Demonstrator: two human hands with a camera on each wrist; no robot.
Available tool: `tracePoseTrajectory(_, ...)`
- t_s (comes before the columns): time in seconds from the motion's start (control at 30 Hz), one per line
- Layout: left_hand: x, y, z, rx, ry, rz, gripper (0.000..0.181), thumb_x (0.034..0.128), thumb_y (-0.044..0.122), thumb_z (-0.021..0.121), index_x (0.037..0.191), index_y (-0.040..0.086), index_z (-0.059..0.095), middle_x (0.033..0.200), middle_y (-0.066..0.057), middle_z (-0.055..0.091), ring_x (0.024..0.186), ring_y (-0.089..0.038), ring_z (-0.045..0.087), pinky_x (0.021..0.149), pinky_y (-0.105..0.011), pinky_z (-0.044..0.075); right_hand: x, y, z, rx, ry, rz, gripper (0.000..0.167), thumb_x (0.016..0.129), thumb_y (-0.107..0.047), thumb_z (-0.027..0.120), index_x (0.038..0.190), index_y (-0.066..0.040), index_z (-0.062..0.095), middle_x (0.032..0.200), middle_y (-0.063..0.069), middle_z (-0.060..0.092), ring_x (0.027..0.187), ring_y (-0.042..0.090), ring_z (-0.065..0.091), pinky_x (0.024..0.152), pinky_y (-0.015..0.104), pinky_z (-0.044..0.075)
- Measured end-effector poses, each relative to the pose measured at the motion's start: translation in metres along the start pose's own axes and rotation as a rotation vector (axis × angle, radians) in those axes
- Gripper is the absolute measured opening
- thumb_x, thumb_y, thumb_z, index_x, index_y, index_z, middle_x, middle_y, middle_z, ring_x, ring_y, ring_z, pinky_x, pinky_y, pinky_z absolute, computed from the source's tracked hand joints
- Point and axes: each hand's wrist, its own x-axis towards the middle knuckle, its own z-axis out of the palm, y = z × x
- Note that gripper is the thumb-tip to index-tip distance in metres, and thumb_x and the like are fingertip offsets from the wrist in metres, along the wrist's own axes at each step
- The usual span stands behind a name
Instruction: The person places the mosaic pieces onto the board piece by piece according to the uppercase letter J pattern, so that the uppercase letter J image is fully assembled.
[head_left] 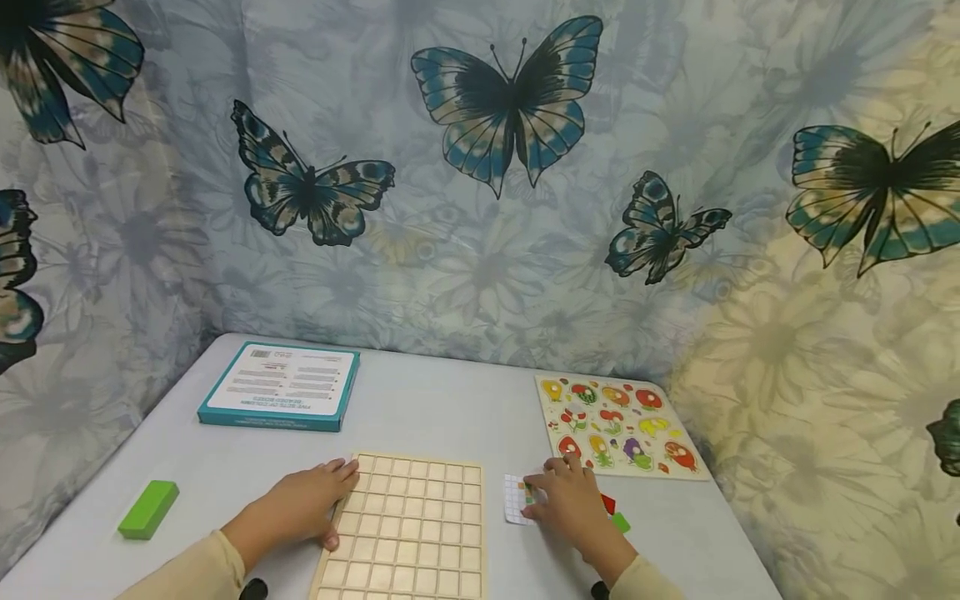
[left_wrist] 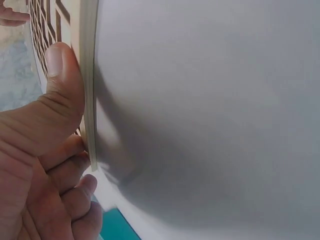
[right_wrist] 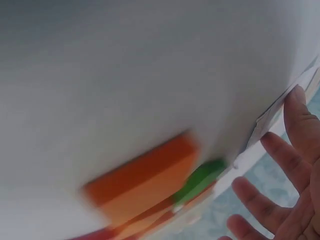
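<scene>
In the head view my left hand point(head_left: 303, 500) rests at the left edge of a wooden grid board point(head_left: 423, 517). The left wrist view shows its thumb point(left_wrist: 62, 75) lying against the board's rim, the other fingers bent near a corner. A small white gridded card point(head_left: 515, 500) with orange and green squares lies right of the board. Over it is my right hand point(head_left: 573, 508), thumb and index finger spread apart and touching the card. Beside that hand lie a red piece point(head_left: 608, 503) and a green piece point(head_left: 620, 522), partly hidden; an orange block point(right_wrist: 145, 175) shows blurred in the right wrist view.
A teal-and-white box point(head_left: 277, 387) lies at the table's back left. Nearer the front left is a bright green block point(head_left: 148, 510). A fruit-and-vegetable picture board point(head_left: 618, 427) lies at the back right. Butterfly-printed cloth point(head_left: 480, 275) hangs behind the white table point(head_left: 442, 400).
</scene>
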Motion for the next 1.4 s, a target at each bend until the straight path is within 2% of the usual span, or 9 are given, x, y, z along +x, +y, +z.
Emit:
tracePoseTrajectory(0.2, 0.004, 0.01, 0.003, -0.027, -0.016, 0.009, 0.1, 0.0602, 0.047, 0.082, 0.144, 0.004, 0.049, 0.152, -0.01, 0.04, 0.139, -0.035, 0.034, 0.104, -0.053, 0.038, -0.008, 0.01, 0.003, 0.05, 0.004, -0.004, 0.047, 0.071, -0.046, 0.083, 0.112, -0.024, 0.075, 0.129, 0.011, 0.057, 0.124, 0.043, 0.04, 0.094, 0.062, 0.036)
tracePoseTrajectory(0.47, 0.007, 0.018, 0.012, -0.085, -0.036, 0.035, 0.098, 0.0656, 0.049, 0.079, 0.146, 0.005, 0.046, 0.154, -0.009, 0.037, 0.139, -0.034, 0.035, 0.105, -0.052, 0.037, -0.017, 0.02, 0.01, 0.053, 0.015, -0.016, 0.047, 0.069, -0.047, 0.084, 0.11, -0.026, 0.075, 0.127, 0.009, 0.058, 0.122, 0.041, 0.042, 0.091, 0.06, 0.038)
tracePoseTrajectory(0.67, 0.011, 0.02, 0.019, -0.144, -0.035, 0.053, 0.098, 0.0687, 0.051, 0.076, 0.149, 0.007, 0.042, 0.157, -0.007, 0.032, 0.14, -0.034, 0.033, 0.107, -0.052, 0.034, -0.017, 0.025, 0.007, 0.052, -0.016, -0.012, 0.047, 0.071, -0.047, 0.083, 0.112, -0.027, 0.075, 0.13, 0.01, 0.057, 0.124, 0.043, 0.04, 0.094, 0.062, 0.036)
tracePoseTrajectory(0.8, 0.015, 0.025, 0.018, -0.185, -0.026, 0.068, 0.098, 0.0705, 0.05, 0.076, 0.15, 0.007, 0.039, 0.158, -0.007, 0.029, 0.141, -0.035, 0.03, 0.108, -0.054, 0.032, -0.018, 0.028, 0.0, 0.065, -0.016, -0.004, 0.048, 0.07, -0.045, 0.084, 0.112, -0.025, 0.074, 0.13, 0.011, 0.057, 0.124, 0.043, 0.04, 0.094, 0.063, 0.036)
tracePoseTrajectory(1.1, 0.019, 0.031, 0.016, -0.178, -0.03, 0.066, 0.097, 0.0722, 0.048, 0.076, 0.152, 0.009, 0.037, 0.159, -0.005, 0.027, 0.142, -0.037, 0.027, 0.106, -0.057, 0.033, -0.018, 0.033, 0.0, 0.075, -0.032, -0.003, 0.048, 0.073, -0.045, 0.083, 0.116, -0.026, 0.073, 0.133, 0.013, 0.055, 0.123, 0.045, 0.041, 0.093, 0.064, 0.036)
tracePoseTrajectory(1.27, 0.02, 0.033, 0.017, -0.213, -0.024, 0.061, 0.097, 0.0749, 0.05, 0.075, 0.153, 0.01, 0.034, 0.16, -0.003, 0.024, 0.144, -0.039, 0.021, 0.106, -0.06, 0.032, -0.016, 0.036, -0.001, 0.105, 0.029, -0.028, 0.049, 0.077, -0.04, 0.083, 0.121, -0.024, 0.071, 0.131, 0.011, 0.057, 0.121, 0.043, 0.043, 0.092, 0.064, 0.038)
tracePoseTrajectory(1.4, 0.016, 0.032, 0.016, -0.251, -0.037, 0.039, 0.099, 0.0753, 0.052, 0.075, 0.154, 0.01, 0.031, 0.161, -0.003, 0.022, 0.145, -0.038, 0.018, 0.108, -0.059, 0.028, -0.016, 0.049, -0.01, 0.159, 0.138, -0.032, 0.043, 0.081, -0.032, 0.081, 0.121, -0.018, 0.071, 0.124, 0.008, 0.062, 0.115, 0.039, 0.049, 0.09, 0.063, 0.04)
